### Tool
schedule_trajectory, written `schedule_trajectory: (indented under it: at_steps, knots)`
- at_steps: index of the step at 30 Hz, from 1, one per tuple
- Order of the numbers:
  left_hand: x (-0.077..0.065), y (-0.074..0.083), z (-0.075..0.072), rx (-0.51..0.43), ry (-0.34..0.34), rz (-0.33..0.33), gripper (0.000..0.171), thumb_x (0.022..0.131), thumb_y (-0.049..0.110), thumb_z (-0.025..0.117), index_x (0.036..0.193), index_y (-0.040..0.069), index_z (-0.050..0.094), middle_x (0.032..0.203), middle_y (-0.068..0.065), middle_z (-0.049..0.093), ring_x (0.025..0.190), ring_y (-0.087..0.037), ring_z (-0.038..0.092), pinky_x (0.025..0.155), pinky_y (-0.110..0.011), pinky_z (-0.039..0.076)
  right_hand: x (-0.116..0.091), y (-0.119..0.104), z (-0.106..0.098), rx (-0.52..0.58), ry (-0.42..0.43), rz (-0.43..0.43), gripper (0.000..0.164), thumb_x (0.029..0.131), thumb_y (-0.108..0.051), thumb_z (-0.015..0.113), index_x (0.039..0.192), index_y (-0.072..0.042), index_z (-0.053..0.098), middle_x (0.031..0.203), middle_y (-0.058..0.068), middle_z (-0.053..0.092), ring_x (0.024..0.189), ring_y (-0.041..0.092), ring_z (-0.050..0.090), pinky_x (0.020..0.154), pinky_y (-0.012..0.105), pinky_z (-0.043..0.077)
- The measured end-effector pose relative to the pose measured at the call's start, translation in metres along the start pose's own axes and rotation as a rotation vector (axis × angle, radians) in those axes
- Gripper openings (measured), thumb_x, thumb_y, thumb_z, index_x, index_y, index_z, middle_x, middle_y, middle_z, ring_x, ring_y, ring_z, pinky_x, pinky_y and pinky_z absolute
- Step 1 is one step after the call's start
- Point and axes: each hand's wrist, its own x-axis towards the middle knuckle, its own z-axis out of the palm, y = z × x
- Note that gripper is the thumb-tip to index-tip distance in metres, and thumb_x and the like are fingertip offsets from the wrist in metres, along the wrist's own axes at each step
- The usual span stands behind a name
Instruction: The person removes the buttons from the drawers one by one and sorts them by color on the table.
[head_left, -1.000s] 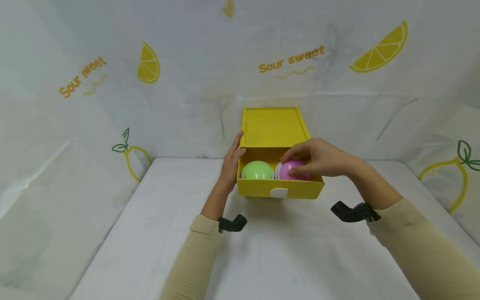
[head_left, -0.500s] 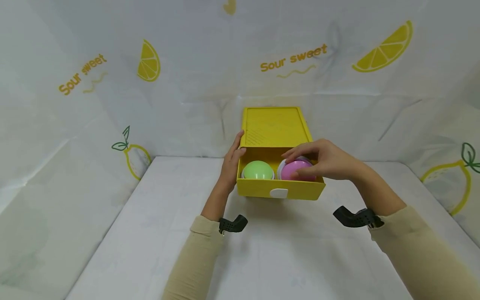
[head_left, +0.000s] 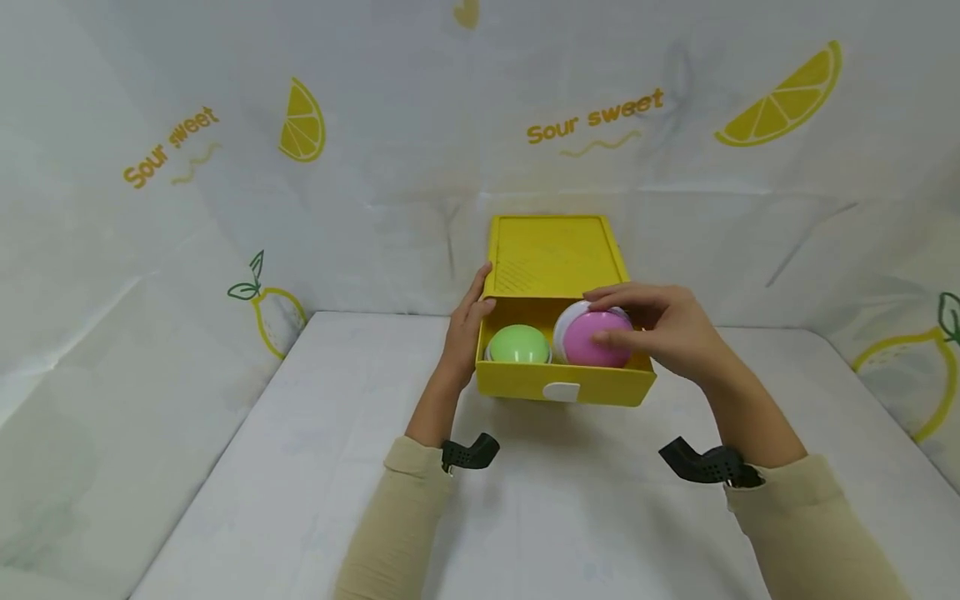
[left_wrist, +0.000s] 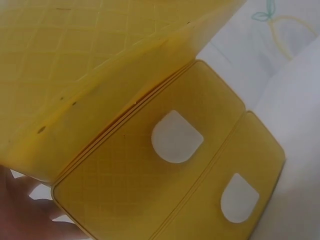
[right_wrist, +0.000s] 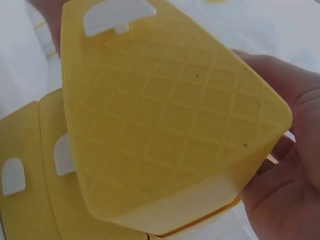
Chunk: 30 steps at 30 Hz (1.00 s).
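A yellow drawer cabinet point(head_left: 558, 254) has its top drawer point(head_left: 510, 382) pulled out, with a white tab on the drawer front. Inside sit a light green ball point(head_left: 519, 343) on the left and a pink-and-white ball point(head_left: 581, 343) on the right. My right hand point(head_left: 675, 333) holds the pink ball between thumb and fingers, its pink half facing me and raised a little above the drawer's front wall. My left hand point(head_left: 459, 337) presses its fairly straight fingers against the cabinet's left side. From the right wrist, the drawer front point(right_wrist: 175, 105) hides the balls.
Two closed drawers with white tabs point(left_wrist: 177, 137) lie below the open one. The cabinet stands on a white-covered table point(head_left: 360, 400), close to a white backdrop point(head_left: 397, 150) printed with lemons. Black wrist cameras point(head_left: 471, 452) sit on both wrists.
The pink ball has shifted right and risen slightly, with more of its white half showing. My right hand moved with it. The left hand stays at the cabinet's side.
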Motion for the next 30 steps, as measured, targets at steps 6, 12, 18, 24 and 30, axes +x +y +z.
schedule_trajectory:
  at_steps: [6,12,18,24,30]
  knots:
    - [-0.004,0.001,0.001,0.01,-0.002,-0.003,0.058,0.103,0.033,0.036,0.16,0.037,0.026,0.168,0.015,0.023,0.157,-0.009,0.019,0.13,-0.042,0.019,-0.02,-0.003,0.003,0.328,0.323,0.034,0.029,0.091,0.008,0.067,0.119,0.003,0.072,0.121,-0.003,0.073,0.109,0.013,0.068,0.089,0.019,0.058]
    - [-0.008,0.001,-0.004,0.028,-0.003,0.008,0.057,0.104,0.033,0.035,0.16,0.036,0.025,0.167,0.019,0.023,0.156,-0.005,0.019,0.13,-0.039,0.018,-0.037,-0.007,0.003,0.646,0.598,0.036,0.029,0.096,0.004,0.062,0.124,0.002,0.07,0.122,0.007,0.068,0.115,0.022,0.06,0.094,0.024,0.058]
    - [-0.004,0.001,-0.015,-0.011,-0.053,-0.043,0.055,0.106,0.039,0.043,0.158,0.043,0.028,0.166,0.019,0.026,0.156,-0.009,0.023,0.127,-0.049,0.025,-0.055,0.001,-0.002,0.831,0.791,-0.009,0.024,0.095,0.009,0.06,0.115,0.007,0.072,0.115,0.013,0.07,0.111,0.025,0.06,0.089,0.026,0.061]
    - [-0.005,0.0,-0.02,-0.065,-0.086,-0.052,0.051,0.108,0.042,0.042,0.157,0.044,0.029,0.165,0.019,0.027,0.155,-0.015,0.026,0.121,-0.06,0.032,-0.064,0.017,-0.012,0.897,0.835,-0.028,0.022,0.094,0.011,0.059,0.11,0.008,0.073,0.111,0.014,0.072,0.107,0.024,0.065,0.087,0.026,0.061]
    - [-0.008,0.005,-0.013,-0.047,-0.015,-0.032,0.046,0.108,0.042,0.044,0.153,0.041,0.04,0.161,0.017,0.038,0.15,-0.017,0.038,0.117,-0.054,0.041,-0.069,0.039,-0.021,0.842,0.853,0.07,0.021,0.092,0.008,0.065,0.11,0.005,0.075,0.11,0.01,0.072,0.106,0.021,0.064,0.087,0.024,0.061]
